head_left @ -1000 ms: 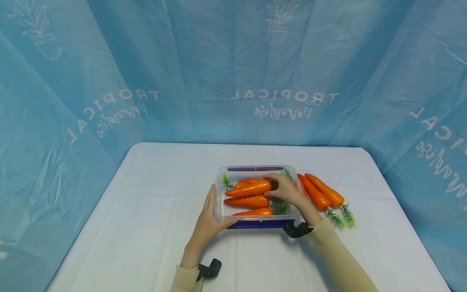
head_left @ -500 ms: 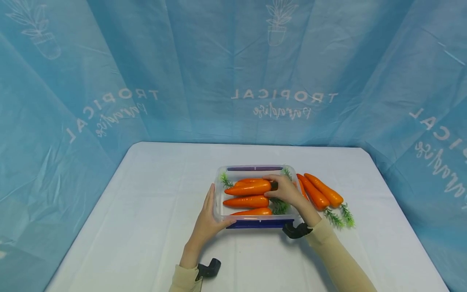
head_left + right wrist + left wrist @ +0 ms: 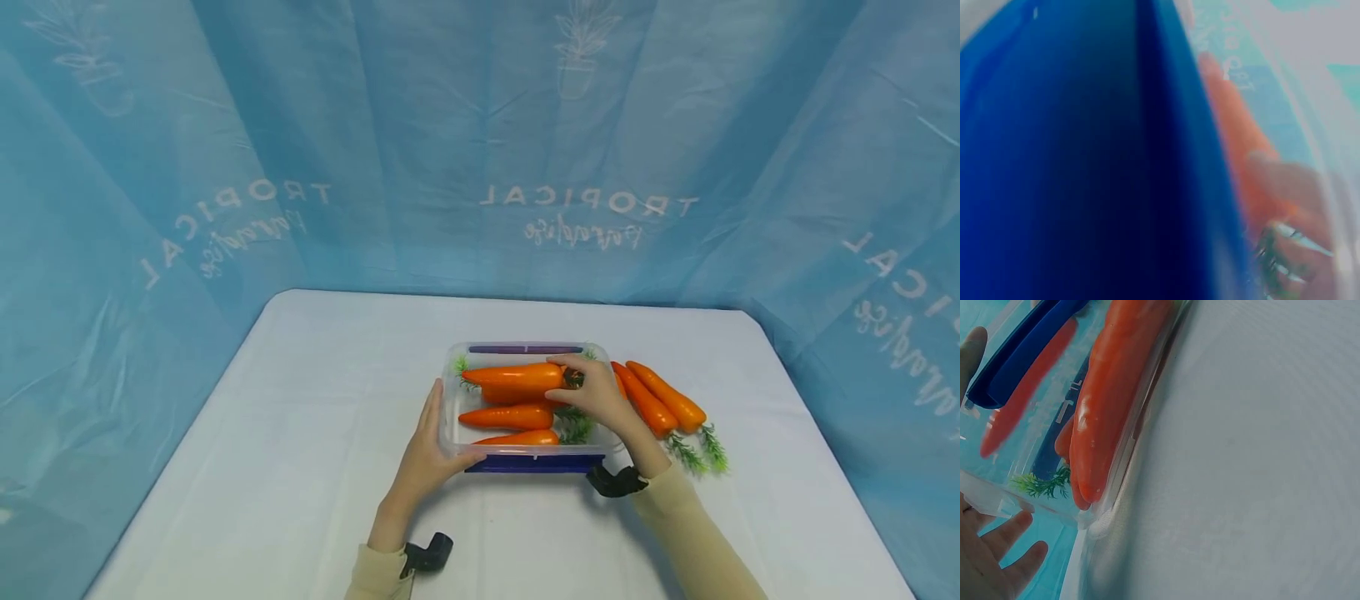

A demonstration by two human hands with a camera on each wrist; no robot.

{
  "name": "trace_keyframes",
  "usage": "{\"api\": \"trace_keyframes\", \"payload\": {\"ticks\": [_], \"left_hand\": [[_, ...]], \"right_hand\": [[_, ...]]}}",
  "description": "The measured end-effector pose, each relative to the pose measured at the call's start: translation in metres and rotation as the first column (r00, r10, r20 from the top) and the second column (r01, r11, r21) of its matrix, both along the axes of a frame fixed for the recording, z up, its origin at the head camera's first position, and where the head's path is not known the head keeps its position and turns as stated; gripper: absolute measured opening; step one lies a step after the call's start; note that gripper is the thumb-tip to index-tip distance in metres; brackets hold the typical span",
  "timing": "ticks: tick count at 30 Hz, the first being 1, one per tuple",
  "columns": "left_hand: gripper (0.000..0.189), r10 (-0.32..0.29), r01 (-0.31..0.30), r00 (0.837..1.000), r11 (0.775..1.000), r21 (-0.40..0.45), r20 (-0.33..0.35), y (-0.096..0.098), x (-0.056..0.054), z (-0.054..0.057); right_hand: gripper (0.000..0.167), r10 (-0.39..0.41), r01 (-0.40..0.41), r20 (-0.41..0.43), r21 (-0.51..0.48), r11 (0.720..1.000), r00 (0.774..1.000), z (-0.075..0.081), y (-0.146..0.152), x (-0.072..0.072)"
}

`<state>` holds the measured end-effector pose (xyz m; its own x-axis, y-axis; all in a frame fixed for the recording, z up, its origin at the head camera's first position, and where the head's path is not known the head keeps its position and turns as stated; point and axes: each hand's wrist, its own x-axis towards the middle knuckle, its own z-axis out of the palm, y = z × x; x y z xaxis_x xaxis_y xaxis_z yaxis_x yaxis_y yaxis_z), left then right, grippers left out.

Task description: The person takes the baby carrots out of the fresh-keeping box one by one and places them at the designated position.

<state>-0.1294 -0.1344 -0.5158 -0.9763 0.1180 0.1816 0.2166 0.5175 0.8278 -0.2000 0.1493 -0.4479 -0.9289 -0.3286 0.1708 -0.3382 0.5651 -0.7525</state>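
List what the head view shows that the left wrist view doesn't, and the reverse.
Head view only: loose carrots on the cloth to the right of the box, the sleeves, and, plainly, the right hand gripping a carrot.

Left wrist view only: small white marks, too blurred to read, and separate, spread fingers.

Both: the left hand, the box, a blue latch, inner carrots, green leaves and the cloth.

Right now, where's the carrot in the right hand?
In the head view, the held carrot is over the far half of the clear container, gripped at its thick end by the right hand, tip pointing left.
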Motion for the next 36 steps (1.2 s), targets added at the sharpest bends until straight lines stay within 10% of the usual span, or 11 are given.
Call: {"api": "trace_keyframes", "payload": {"ticks": [13,18,36], "left_hand": [[0.119,0.014,-0.014,1.000,0.999,-0.029,0.017,-0.002,0.003,0.001],[0.120,0.013,-0.013,1.000,1.000,-0.010,0.005,-0.003,0.006,-0.002],[0.120,0.011,-0.010,0.999,1.000,-0.020,0.031,-0.001,0.002,0.002]], "right_hand": [[0.050,-0.193,0.176,-0.102,-0.155,0.972,0.976,0.034,0.038,0.027],[0.048,-0.302,0.278,-0.193,-0.141,0.950,0.934,0.040,0.051,0.036],[0.051,-0.654,0.650,0.026,-0.141,0.746,0.756,0.020,0.121,0.067]]}}
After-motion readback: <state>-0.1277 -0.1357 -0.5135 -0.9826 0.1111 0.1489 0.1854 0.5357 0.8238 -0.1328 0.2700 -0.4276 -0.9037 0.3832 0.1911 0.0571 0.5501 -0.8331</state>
